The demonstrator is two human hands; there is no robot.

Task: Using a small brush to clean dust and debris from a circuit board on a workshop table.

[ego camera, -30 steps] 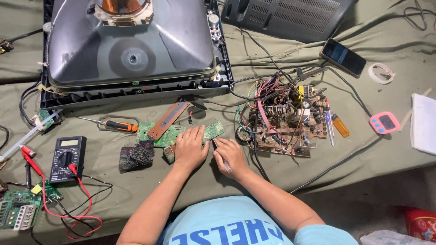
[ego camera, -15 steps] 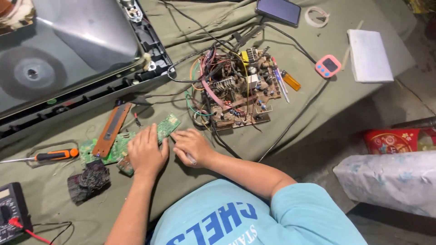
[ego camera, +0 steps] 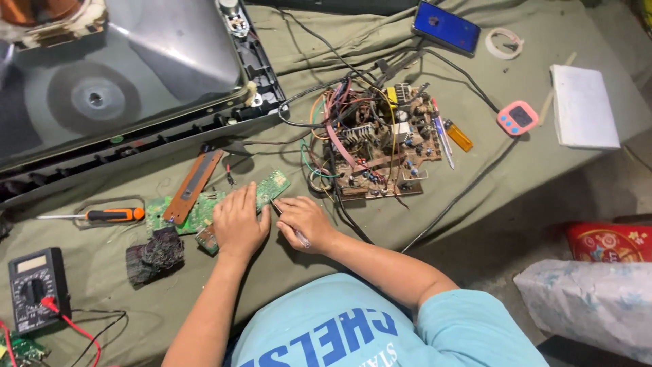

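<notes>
Left hand is pressed down flat, fingers spread, on a long green circuit board lying on the olive cloth that covers the work surface, pretty much right in front of the person. Right hand is just beside it, curled around a thin pen-like tool — the tip sits at the edge of the board near the left hand's fingertips, the back end pokes out under the palm toward the wrist. Can't tell exactly what kind of tool it is.

A brown strip-shaped board lies tilted across the left end of the green one, and a dark tangle of wire or braid sits just below-left of it. An orange-handled screwdriver lies further left, and a digital multimeter with red and black leads is in the bottom-left corner.

To the right of the hands, close by, there's a bigger brown chassis board crammed with components and coloured wires. A lighter sits just at its right edge — then further out a small pink timer, a white notepad, a smartphone with its screen lit blue and a roll of tape. Top left is filled by the back of a CRT picture tube in its black frame.
</notes>
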